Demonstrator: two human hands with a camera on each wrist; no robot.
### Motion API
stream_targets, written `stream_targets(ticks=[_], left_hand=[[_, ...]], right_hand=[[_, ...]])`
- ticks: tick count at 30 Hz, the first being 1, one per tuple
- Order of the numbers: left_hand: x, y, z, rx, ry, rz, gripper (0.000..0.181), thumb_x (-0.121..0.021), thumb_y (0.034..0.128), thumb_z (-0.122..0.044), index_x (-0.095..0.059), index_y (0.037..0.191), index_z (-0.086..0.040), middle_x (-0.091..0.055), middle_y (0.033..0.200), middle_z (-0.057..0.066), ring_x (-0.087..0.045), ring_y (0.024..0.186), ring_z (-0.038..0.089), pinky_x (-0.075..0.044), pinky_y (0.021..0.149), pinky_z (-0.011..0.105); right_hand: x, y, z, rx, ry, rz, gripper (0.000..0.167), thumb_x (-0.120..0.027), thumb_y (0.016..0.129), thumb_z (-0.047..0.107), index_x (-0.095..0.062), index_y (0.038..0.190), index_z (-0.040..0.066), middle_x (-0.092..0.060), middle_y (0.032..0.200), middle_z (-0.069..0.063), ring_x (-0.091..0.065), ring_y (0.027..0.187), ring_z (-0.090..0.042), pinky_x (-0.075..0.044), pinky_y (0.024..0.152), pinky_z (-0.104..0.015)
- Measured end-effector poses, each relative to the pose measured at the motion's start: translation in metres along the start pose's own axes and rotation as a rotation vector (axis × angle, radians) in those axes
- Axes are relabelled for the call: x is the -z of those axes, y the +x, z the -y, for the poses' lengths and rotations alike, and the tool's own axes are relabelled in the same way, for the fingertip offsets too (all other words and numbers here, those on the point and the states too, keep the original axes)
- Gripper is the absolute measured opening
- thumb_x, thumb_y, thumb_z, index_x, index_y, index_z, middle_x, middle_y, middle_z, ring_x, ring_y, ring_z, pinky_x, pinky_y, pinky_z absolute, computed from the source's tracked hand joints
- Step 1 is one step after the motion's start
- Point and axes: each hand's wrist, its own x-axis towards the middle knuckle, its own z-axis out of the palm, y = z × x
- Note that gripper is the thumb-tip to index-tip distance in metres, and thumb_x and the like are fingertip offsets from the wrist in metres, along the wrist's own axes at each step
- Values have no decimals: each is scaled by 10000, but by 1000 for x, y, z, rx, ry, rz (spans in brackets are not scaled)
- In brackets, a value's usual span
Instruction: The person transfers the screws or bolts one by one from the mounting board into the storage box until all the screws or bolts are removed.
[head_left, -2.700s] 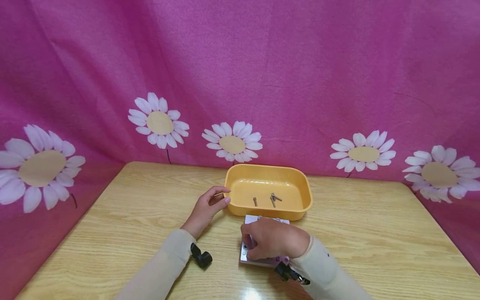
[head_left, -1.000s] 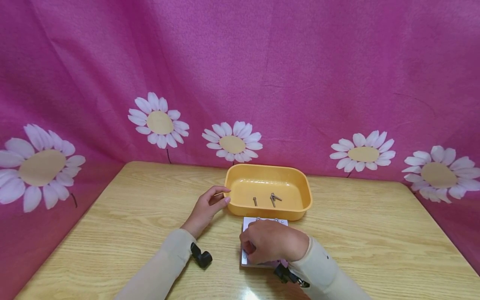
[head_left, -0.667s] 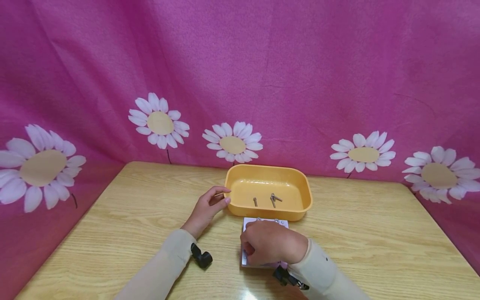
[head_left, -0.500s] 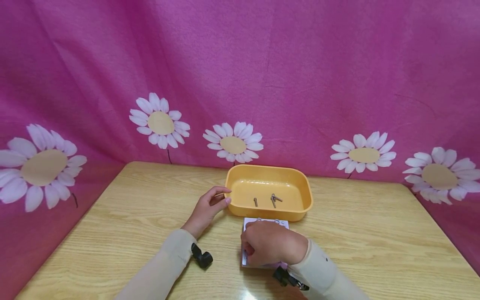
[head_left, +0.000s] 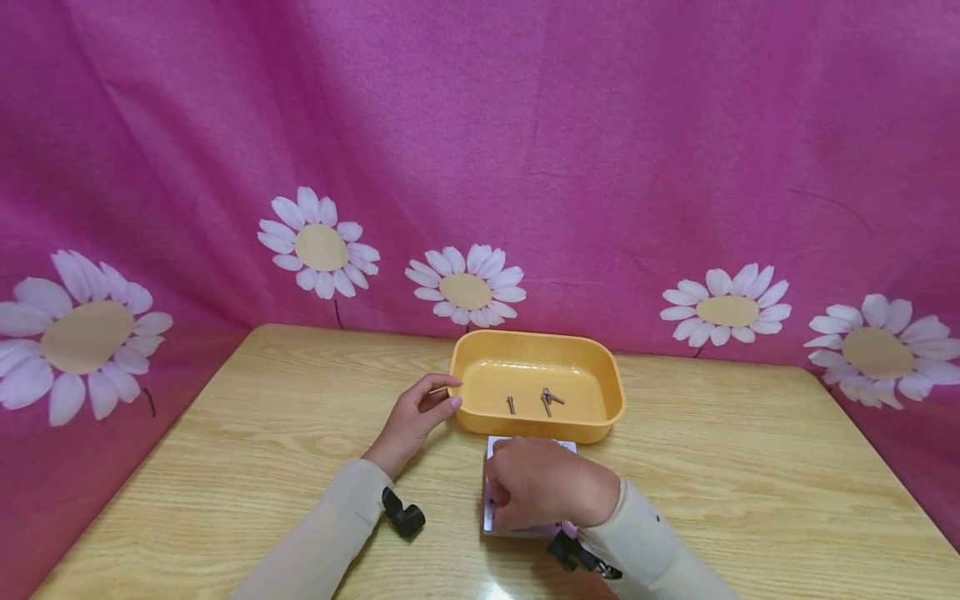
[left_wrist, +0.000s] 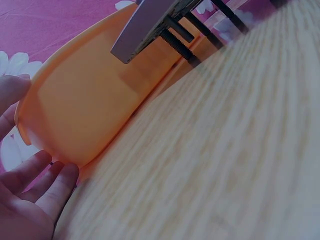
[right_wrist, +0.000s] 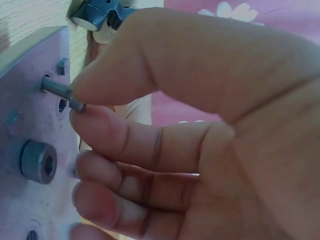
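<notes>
My right hand (head_left: pixel 551 482) is over a pale metal plate (head_left: pixel 489 523) and hides much of it. In the right wrist view, its thumb and index finger pinch a thin threaded screw (right_wrist: pixel 57 88) whose tip sits in a hole of the plate. A large socket-head screw (right_wrist: pixel 39 162) stands lower in the same plate. Several threaded shafts (left_wrist: pixel 176 45) jut from the plate's underside in the left wrist view. My left hand (head_left: pixel 411 417) touches the left end of a yellow bin (head_left: pixel 540 429) with relaxed fingers. A few loose screws (head_left: pixel 547 400) lie inside the bin.
The wooden table (head_left: pixel 300 400) carries the bin, with the plate directly in front of it. A pink cloth with daisies (head_left: pixel 600 167) hangs around the back and sides. Black camera mounts (head_left: pixel 405 517) are strapped at both wrists.
Over the last seconds my right hand and the plate have shifted slightly, and the fingers over the plate have changed position a little. My left hand, the bin and its loose screws stay put.
</notes>
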Motion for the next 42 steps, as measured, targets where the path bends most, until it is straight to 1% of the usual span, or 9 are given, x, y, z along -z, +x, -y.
stream_targets(ticks=[1,8,16,24,27,31,34,37,42], left_hand=[[0,0,0,0,2,0,327,-634,939,-132,-576,1245,-31,-491,1358,93,-461,1293,313,-446,1030,343],[3,13,28,-18,9,-23,307,-669,922,-204,-613,1213,-127,-512,1337,25,-503,1257,234,-463,1010,332],[4,13,30,-29,12,-23,289,-681,913,-227,-627,1187,-155,-528,1307,-3,-521,1233,202,-476,990,310],[4,14,30,-21,16,-20,308,-679,914,-228,-620,1203,-140,-526,1309,-3,-517,1236,203,-473,994,312],[4,14,30,-22,16,-25,304,-687,908,-242,-625,1193,-156,-528,1308,-2,-520,1229,207,-477,990,315],[4,13,30,-14,23,-35,267,-688,907,-253,-637,1164,-205,-533,1304,-11,-521,1224,207,-477,991,319],[4,13,30,-4,31,-37,253,-681,912,-252,-638,1159,-219,-531,1306,-18,-518,1231,203,-476,993,328],[4,14,30,0,41,-38,253,-679,914,-256,-638,1161,-223,-530,1308,-19,-517,1234,205,-474,997,338],[4,14,31,-3,49,-43,262,-685,908,-264,-640,1163,-221,-534,1306,-18,-520,1233,216,-475,997,343]], right_hand=[[0,0,0,2,-1,-4,242,-785,703,206,-555,630,228,-489,712,106,-462,641,-48,-402,550,-203],[4,-1,-1,19,7,-28,242,-780,698,200,-547,637,223,-505,629,116,-472,591,-43,-402,526,-206],[8,-3,0,1,-2,-32,221,-789,716,244,-579,649,228,-508,637,118,-474,607,-46,-411,542,-208],[11,-5,-3,38,18,-83,148,-758,717,200,-615,678,215,-500,696,113,-473,611,-35,-419,537,-198],[12,-5,-5,53,16,-99,133,-748,718,204,-623,677,218,-502,704,114,-474,623,-36,-420,548,-197],[15,-6,-8,41,55,-95,118,-733,735,201,-629,686,227,-525,723,111,-492,649,-40,-437,568,-200],[17,-7,-10,10,81,-96,112,-722,746,204,-626,693,228,-544,743,97,-502,663,-47,-447,586,-210],[19,-8,-13,6,77,-126,110,-711,736,197,-619,680,219,-555,747,82,-504,658,-57,-448,584,-221],[22,-11,-20,40,84,-194,89,-692,708,171,-614,674,198,-567,718,72,-491,643,-57,-434,564,-223]])
